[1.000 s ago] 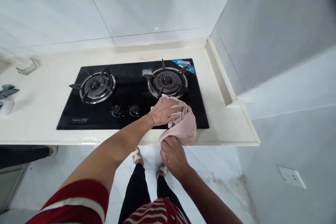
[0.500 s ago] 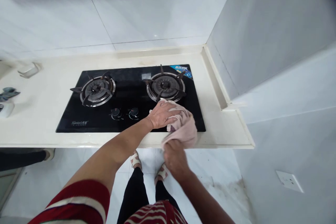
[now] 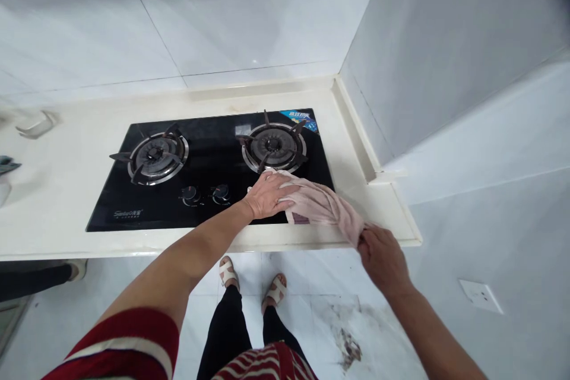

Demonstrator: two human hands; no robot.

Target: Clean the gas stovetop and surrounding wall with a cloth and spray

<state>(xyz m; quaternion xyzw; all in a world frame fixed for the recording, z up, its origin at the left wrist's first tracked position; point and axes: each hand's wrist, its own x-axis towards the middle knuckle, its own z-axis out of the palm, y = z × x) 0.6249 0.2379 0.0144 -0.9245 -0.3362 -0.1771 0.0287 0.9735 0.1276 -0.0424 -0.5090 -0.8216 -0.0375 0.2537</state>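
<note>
A pale pink cloth (image 3: 323, 199) stretches from the front right of the black gas cooktop (image 3: 214, 154) past its right edge. My left hand (image 3: 269, 195) lies on the cloth's left end, fingers extended and slightly spread, pressing it against the glass below the right burner (image 3: 274, 145). Bunched cloth is gripped in my right hand (image 3: 383, 255), just beyond the counter's front edge. Between the hands the fabric looks twisted, and a darker purplish patch shows along its lower side. My left palm is hidden from above.
The left burner (image 3: 158, 156) and two knobs (image 3: 205, 194) are left of my hands. A cream counter (image 3: 53, 202) surrounds the cooktop, with a raised ledge (image 3: 356, 130) at right. A clear holder (image 3: 38, 126) stands far left. Another person's foot (image 3: 78, 270) shows below.
My right hand has moved right with its end of the cloth, drawing the bunched fabric out lengthwise. My left hand stays at the same place on the cooktop.
</note>
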